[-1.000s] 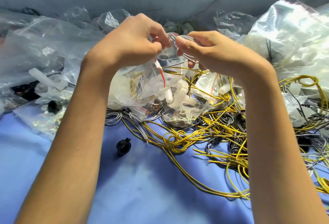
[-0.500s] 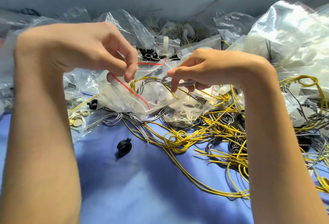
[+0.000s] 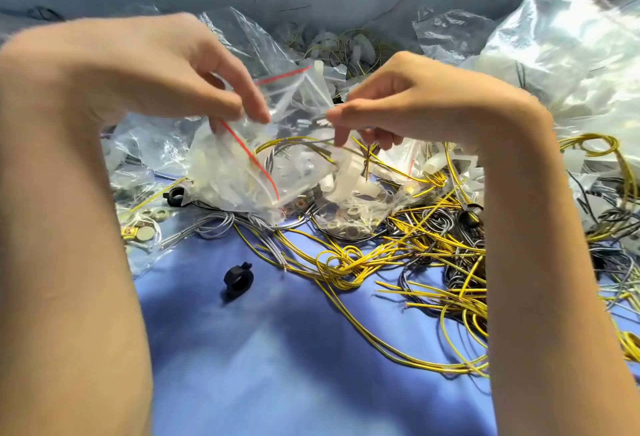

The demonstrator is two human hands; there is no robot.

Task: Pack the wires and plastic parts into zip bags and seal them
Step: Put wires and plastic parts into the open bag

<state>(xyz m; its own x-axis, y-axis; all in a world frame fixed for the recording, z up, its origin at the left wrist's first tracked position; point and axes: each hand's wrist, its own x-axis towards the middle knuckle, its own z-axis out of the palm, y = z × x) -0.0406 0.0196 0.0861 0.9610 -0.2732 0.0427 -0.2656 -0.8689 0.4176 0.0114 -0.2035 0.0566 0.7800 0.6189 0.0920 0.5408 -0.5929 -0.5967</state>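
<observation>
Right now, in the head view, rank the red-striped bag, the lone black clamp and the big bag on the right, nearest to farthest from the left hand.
1. Red-striped bag: pinched by the left hand.
2. Black clamp: below, on the cloth.
3. Big bag: far right.

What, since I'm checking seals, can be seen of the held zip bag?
The zip bag is clear, crinkled plastic with a red strip along its mouth, which gapes open, unsealed. The left hand pinches its rim; the right hand pinches wires at the opening. White plastic parts show inside.
</observation>
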